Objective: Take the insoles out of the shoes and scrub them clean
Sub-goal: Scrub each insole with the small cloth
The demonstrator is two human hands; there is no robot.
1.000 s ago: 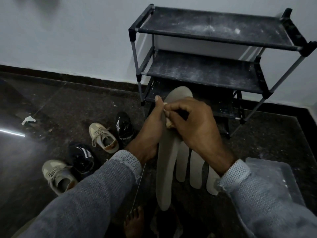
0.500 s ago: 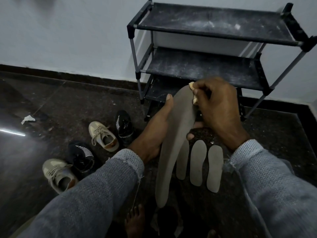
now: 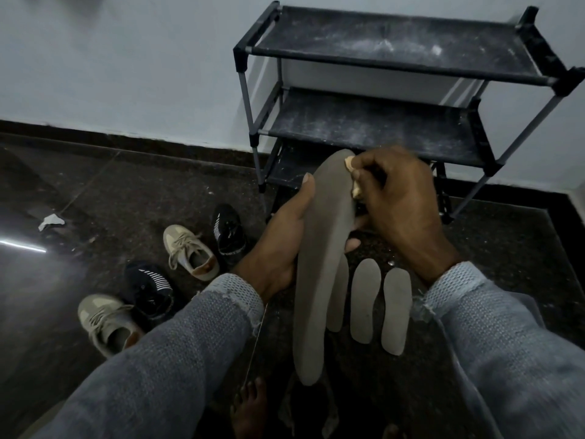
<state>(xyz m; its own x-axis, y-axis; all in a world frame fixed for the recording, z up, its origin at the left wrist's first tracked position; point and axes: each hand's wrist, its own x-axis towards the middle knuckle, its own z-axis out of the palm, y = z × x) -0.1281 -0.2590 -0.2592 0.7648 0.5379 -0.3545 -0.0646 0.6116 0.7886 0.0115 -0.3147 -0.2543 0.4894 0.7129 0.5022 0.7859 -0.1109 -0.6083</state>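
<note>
Scrubbing is under way on one grey insole [image 3: 319, 267], held up off the floor with its toe end raised toward the shoe rack [image 3: 373, 128]. The left hand [image 3: 285, 242] grips it from beneath near mid-length, thumb along the left edge and fingertips showing past the right edge. The right hand [image 3: 402, 204] is curled tightly round a small pale scrubbing pad [image 3: 351, 169], pressing it against the insole's upper right edge close to the toe.

Three further insoles [image 3: 364, 302] lie side by side on the dark floor [image 3: 126, 191], directly beyond the held one and partly covered by it. Four shoes stand to the left: two beige sneakers [image 3: 190, 251] and two black sneakers [image 3: 148, 286]. Four insoles against four shoes suggests removal is complete, though the shoe interiors cannot be confirmed from this angle.

Assessment: extraction appears done; cleaning is in progress. Whether the three insoles on the floor have been scrubbed cannot be determined, as the light is dim and all surfaces read the same dull grey. The heel half of the held insole likely remains to be worked. A bare foot [image 3: 250, 407] shows at the lower edge.
</note>
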